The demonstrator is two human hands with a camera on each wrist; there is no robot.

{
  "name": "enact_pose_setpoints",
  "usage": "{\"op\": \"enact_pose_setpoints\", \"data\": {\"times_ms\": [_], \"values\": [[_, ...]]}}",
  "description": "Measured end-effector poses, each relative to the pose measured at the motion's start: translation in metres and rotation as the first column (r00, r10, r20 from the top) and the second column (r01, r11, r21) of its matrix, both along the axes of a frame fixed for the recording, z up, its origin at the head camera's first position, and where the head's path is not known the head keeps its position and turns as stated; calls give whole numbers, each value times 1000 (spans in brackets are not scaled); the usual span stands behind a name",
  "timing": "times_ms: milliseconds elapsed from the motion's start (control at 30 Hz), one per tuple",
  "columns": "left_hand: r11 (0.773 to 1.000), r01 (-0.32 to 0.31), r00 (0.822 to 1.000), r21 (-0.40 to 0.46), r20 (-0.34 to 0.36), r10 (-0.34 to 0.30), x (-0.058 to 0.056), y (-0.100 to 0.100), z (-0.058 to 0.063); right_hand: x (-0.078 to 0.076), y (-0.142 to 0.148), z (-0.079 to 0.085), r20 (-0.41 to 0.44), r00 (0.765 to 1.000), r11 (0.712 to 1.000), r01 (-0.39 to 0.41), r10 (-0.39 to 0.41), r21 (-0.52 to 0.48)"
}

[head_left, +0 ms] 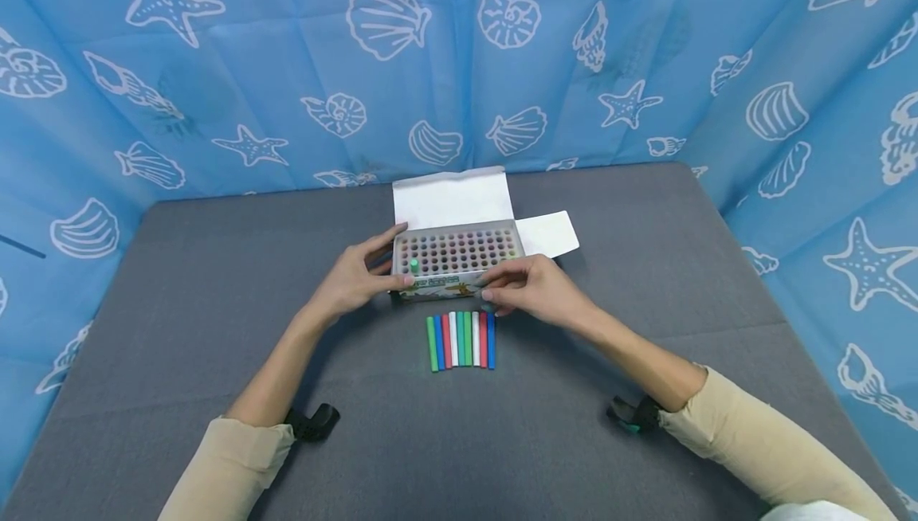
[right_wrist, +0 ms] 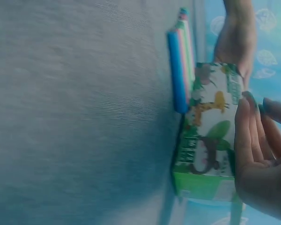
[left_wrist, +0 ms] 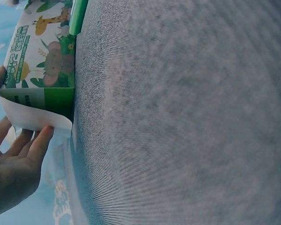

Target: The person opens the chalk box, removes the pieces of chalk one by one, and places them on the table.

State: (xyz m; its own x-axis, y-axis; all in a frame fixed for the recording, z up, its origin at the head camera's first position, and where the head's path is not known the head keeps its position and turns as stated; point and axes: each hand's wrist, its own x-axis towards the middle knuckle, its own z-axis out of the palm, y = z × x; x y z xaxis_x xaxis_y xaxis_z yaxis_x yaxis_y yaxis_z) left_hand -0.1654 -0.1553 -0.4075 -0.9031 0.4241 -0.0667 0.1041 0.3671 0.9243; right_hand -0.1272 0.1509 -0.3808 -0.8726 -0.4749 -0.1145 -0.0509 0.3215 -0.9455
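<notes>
A white box printed with animals and leaves [head_left: 441, 290] stands open on the table, its top showing rows of round holes. My left hand [head_left: 353, 276] holds the box's left end, thumb at the front and fingers round the side, by a white end flap [left_wrist: 35, 117]. At the front right corner, my right hand [head_left: 534, 288] touches the box with loosely bent fingers; nothing shows between them. One green chalk stick [head_left: 413, 266] stands up in a hole at the left. Several coloured chalk sticks [head_left: 460, 339] lie side by side just in front of the box.
The box's white lid [head_left: 453, 198] is folded back behind it, and a side flap [head_left: 548, 234] sticks out to the right. Grey cloth covers the table [head_left: 215, 306]. A blue curtain with shell prints [head_left: 445, 67] hangs behind the table.
</notes>
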Motion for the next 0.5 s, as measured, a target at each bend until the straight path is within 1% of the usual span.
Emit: {"op": "enact_pose_setpoints", "data": {"times_ms": [100, 267, 333, 500], "values": [[1000, 3, 1000, -2, -4, -3, 0, 1, 1, -4, -2, 7, -10, 1000, 999, -29, 29, -30], [1000, 14, 1000, 9, 7, -14, 0, 3, -1, -11, -9, 15, -50, 997, 998, -56, 54, -32], [1000, 11, 1000, 16, 14, -11, 0, 2, -1, -15, -14, 17, -79, 995, 997, -69, 67, -25], [1000, 2, 1000, 27, 21, -3, 1, -1, 1, -28, -30, 16, -149, 986, 997, -71, 72, 13]]}}
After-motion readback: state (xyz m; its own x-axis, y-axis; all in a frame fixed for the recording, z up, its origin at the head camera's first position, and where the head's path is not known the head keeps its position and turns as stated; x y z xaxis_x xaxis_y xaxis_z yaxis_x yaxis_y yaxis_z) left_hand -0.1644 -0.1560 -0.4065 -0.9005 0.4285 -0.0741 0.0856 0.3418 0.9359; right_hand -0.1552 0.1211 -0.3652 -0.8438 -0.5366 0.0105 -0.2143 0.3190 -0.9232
